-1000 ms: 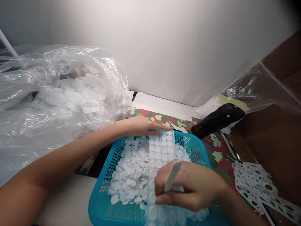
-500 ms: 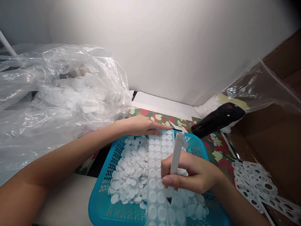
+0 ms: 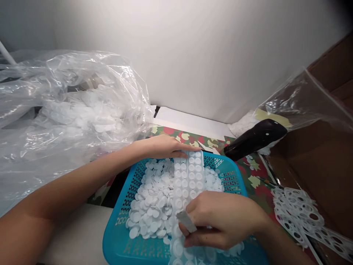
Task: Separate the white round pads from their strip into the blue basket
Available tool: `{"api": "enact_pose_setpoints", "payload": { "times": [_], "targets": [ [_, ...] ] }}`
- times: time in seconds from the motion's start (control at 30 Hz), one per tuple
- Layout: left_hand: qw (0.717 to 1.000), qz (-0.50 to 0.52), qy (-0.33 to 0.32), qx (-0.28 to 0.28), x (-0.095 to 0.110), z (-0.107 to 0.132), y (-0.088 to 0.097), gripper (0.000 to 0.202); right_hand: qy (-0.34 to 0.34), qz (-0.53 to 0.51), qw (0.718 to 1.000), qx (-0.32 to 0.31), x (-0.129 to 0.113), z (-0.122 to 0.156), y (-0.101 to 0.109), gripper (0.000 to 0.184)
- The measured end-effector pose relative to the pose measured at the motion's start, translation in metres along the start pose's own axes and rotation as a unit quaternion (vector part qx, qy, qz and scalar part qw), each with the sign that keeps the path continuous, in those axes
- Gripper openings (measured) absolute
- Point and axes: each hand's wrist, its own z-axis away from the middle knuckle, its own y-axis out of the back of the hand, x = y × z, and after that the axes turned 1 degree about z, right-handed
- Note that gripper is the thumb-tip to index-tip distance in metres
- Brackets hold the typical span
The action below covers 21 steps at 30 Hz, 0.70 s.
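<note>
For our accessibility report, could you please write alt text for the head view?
A left hand pins a white strip of round discs over loose white discs in a blue perforated plastic basket; a right hand grips a white stick.

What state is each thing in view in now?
Blue basket: heaped with loose white discs
White disc strip: across basket, discs attached
Left hand: flat on strip's far end
White stick: tilted low over strip
Right hand: closed around stick
Clear plastic bag: crumpled, holding white discs
Punched white sheet: crumpled, full of holes

White disc strip (image 3: 189, 176) — middle behind right hand (image 3: 220, 221), end frame-cut.
</note>
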Motion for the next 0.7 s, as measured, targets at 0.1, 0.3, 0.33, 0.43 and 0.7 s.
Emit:
{"api": "enact_pose_setpoints", "payload": {
  "times": [0.1,0.3,0.33,0.43,0.7],
  "targets": [
    [1.0,-0.007,0.006,-0.001,0.0,0.0,0.0,0.044,0.003,-0.042,0.999,0.008,0.003,0.002,0.003,0.02],
    [1.0,-0.009,0.012,0.008,0.002,0.0,-0.001,0.044,0.031,-0.161,0.984,0.062,0.009,0.006,0.012,0.025],
    [1.0,-0.011,0.014,0.009,0.002,0.0,-0.001,0.044,0.032,-0.17,0.983,0.068,0.009,0.006,0.013,0.025],
    [1.0,-0.01,0.012,0.011,0.001,0.0,-0.001,0.044,0.038,-0.203,0.972,0.113,0.008,0.006,0.014,0.026],
    [1.0,0.015,0.012,0.006,-0.001,0.0,-0.002,0.044,0.035,-0.177,0.98,0.078,0.011,0.006,0.011,0.027]
  ]
}}
